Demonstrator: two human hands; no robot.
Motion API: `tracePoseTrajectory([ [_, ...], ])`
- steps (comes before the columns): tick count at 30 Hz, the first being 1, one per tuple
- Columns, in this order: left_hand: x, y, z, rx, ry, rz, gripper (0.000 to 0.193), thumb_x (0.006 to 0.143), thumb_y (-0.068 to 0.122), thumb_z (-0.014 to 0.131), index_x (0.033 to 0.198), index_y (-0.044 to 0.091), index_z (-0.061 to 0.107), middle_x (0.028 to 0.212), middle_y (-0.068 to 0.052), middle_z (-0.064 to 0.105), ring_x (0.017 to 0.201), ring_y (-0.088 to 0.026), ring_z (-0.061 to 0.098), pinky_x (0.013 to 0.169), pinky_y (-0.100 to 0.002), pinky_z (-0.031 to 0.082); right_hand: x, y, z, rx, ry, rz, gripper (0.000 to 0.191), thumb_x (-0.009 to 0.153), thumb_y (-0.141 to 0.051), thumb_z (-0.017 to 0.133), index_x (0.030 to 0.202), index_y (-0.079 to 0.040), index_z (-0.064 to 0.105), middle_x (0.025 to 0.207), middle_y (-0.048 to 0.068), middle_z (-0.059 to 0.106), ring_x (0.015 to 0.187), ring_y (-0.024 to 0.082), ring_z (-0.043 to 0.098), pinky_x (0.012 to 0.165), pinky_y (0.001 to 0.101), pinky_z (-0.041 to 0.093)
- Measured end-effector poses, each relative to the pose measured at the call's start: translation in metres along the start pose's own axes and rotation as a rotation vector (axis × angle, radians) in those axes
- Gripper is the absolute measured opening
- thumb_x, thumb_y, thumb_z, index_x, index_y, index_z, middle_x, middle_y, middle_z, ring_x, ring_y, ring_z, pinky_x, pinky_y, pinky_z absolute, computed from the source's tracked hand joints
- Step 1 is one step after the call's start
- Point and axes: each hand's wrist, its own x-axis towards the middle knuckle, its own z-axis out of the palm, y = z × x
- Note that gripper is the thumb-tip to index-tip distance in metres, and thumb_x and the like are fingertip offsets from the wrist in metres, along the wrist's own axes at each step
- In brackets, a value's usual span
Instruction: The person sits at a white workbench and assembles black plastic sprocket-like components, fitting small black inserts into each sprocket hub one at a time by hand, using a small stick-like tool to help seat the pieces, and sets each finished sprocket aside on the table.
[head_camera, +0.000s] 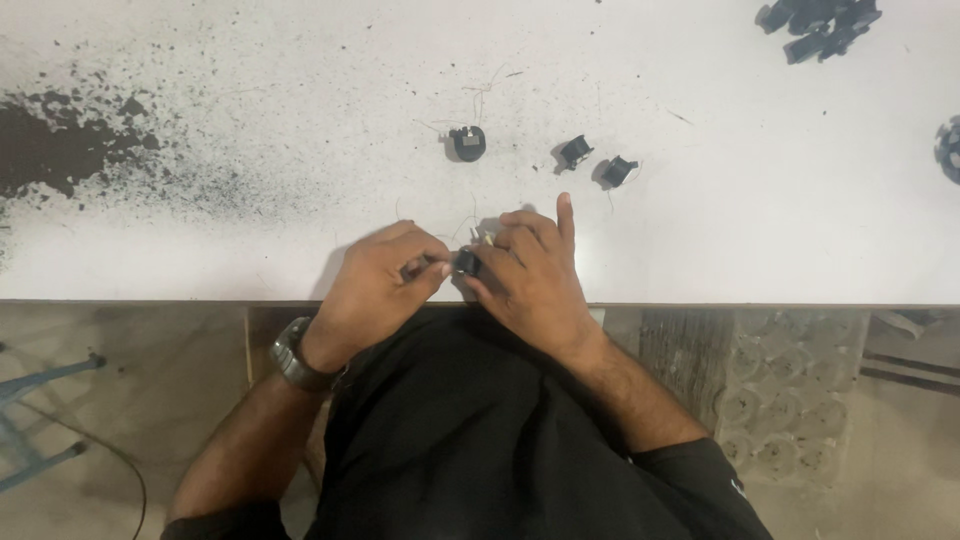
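Observation:
My left hand (385, 275) and my right hand (530, 270) meet at the near edge of the white table (700, 230). Between their fingertips they pinch a small black plastic part (466, 262); most of it is hidden by the fingers. A thin pale wire rises from the part. My right index finger sticks out straight, away from me. A dark watch (292, 358) sits on my left wrist.
Three similar black parts lie farther out: one with a metal core (467, 143) and two more (574, 152), (617, 171). A heap of black parts (820, 25) is at the far right corner. Black dust stains (60, 140) cover the table's left side. Thin wire scraps lie about.

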Motion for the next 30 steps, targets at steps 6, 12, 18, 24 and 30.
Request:
tracePoseTrajectory([
  [6, -0.004, -0.004, 0.010, 0.061, 0.027, 0.005, 0.008, 0.088, 0.010, 0.073, 0.090, 0.006, 0.065, 0.078, -0.006, 0.068, 0.065, -0.018, 0.066, 0.058, -0.032, 0.052, -0.004, 0.001, 0.004, 0.033, 0.056, 0.042, 0.041, 0.079, -0.023, 0.088, 0.114, -0.008, 0.074, 0.108, 0.007, 0.057, 0.122, 0.031, 0.053, 0.122, 0.0693, 0.013],
  [12, -0.002, -0.016, 0.033, 0.077, 0.150, 0.155, 0.016, 0.081, 0.006, 0.073, 0.084, 0.005, 0.058, 0.075, -0.007, 0.064, 0.066, -0.023, 0.064, 0.058, -0.037, 0.051, -0.025, -0.009, 0.022, 0.265, 0.342, -0.016, 0.031, 0.090, 0.005, 0.076, 0.115, -0.004, 0.061, 0.109, 0.009, 0.066, 0.111, 0.029, 0.067, 0.127, 0.0615, 0.030],
  [18, -0.003, -0.021, 0.041, 0.049, 0.182, 0.191, 0.017, 0.080, 0.004, 0.072, 0.083, 0.005, 0.055, 0.073, -0.008, 0.061, 0.065, -0.026, 0.061, 0.058, -0.039, 0.050, -0.034, -0.005, 0.041, 0.230, 0.306, -0.013, 0.033, 0.083, 0.005, 0.078, 0.109, -0.005, 0.060, 0.100, 0.011, 0.066, 0.107, 0.032, 0.070, 0.125, 0.0629, 0.032],
  [24, -0.003, -0.021, 0.041, 0.020, 0.205, 0.205, 0.019, 0.079, 0.005, 0.073, 0.084, 0.005, 0.055, 0.074, -0.009, 0.061, 0.068, -0.030, 0.061, 0.060, -0.042, 0.049, -0.037, -0.003, 0.046, 0.275, 0.393, -0.042, 0.033, 0.084, 0.007, 0.077, 0.107, -0.006, 0.058, 0.102, 0.012, 0.066, 0.109, 0.031, 0.070, 0.125, 0.0616, 0.032],
  [30, -0.002, -0.020, 0.042, 0.010, 0.176, 0.158, 0.018, 0.081, 0.005, 0.072, 0.084, 0.005, 0.055, 0.073, -0.009, 0.060, 0.066, -0.028, 0.061, 0.060, -0.041, 0.050, -0.037, -0.001, 0.047, 0.270, 0.360, -0.030, 0.033, 0.082, 0.008, 0.075, 0.107, -0.005, 0.059, 0.101, 0.011, 0.065, 0.108, 0.030, 0.070, 0.125, 0.0623, 0.031],
])
